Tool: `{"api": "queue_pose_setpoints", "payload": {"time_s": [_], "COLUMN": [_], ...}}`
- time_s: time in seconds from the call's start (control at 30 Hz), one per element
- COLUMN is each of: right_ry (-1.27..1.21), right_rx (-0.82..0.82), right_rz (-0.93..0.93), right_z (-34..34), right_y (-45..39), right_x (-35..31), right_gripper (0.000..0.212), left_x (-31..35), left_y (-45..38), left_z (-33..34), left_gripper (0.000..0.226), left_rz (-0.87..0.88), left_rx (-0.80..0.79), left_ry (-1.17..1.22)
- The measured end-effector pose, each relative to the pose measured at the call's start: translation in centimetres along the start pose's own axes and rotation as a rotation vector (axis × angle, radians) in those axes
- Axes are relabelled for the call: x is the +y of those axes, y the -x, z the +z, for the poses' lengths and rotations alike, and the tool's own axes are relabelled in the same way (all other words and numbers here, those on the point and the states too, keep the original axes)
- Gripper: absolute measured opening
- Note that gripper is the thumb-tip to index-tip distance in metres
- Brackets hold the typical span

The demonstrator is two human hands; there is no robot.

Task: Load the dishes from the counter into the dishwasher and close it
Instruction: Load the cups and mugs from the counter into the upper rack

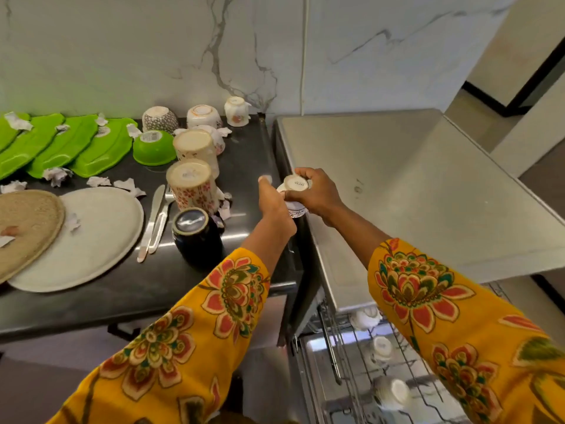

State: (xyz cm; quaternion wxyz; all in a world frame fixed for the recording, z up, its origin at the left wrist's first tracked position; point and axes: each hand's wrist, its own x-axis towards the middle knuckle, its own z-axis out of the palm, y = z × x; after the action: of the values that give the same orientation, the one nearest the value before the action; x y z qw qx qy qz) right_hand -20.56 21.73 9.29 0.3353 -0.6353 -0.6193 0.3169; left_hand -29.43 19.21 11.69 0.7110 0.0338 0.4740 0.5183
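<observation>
Holding one small cup [296,191] upside down in both hands, I am carrying it over the gap between counter [128,289] and dishwasher [397,185]. My right hand [315,194] is curling over its base; my left hand [272,200] is pinching its lower side. Below me, the rack [360,356] is already holding three upturned cups. Next, by my judgement: lowering this cup into a free slot. Farther off, mugs [192,182], bowls [154,146] and plates [91,237] are waiting on the counter.
</observation>
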Motion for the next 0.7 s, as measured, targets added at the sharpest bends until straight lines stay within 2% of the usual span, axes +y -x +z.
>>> {"api": "queue_pose_setpoints", "payload": {"time_s": [0.1, 0.2, 0.43, 0.7], "right_ry": [-0.006, 0.015, -0.009, -0.002], "right_rx": [0.000, 0.015, 0.090, 0.275], "right_rz": [0.002, 0.004, 0.074, 0.098], "right_z": [-1.8, -3.7, -8.5, -13.1], "right_y": [3.1, 6.0, 12.2, 19.0], "right_x": [1.4, 2.8, 6.8, 11.3], "right_gripper": [0.067, 0.067, 0.068, 0.056], "left_x": [-2.8, -5.5, -12.1, -18.7], "left_y": [3.0, 6.6, 13.3, 15.3], "left_z": [0.0, 0.3, 1.6, 2.7], "left_gripper": [0.063, 0.063, 0.059, 0.049], "left_rz": [-0.022, -0.075, -0.102, -0.136], "left_rx": [0.020, -0.037, -0.100, -0.118], "left_ry": [-0.004, 0.030, -0.072, -0.180]}}
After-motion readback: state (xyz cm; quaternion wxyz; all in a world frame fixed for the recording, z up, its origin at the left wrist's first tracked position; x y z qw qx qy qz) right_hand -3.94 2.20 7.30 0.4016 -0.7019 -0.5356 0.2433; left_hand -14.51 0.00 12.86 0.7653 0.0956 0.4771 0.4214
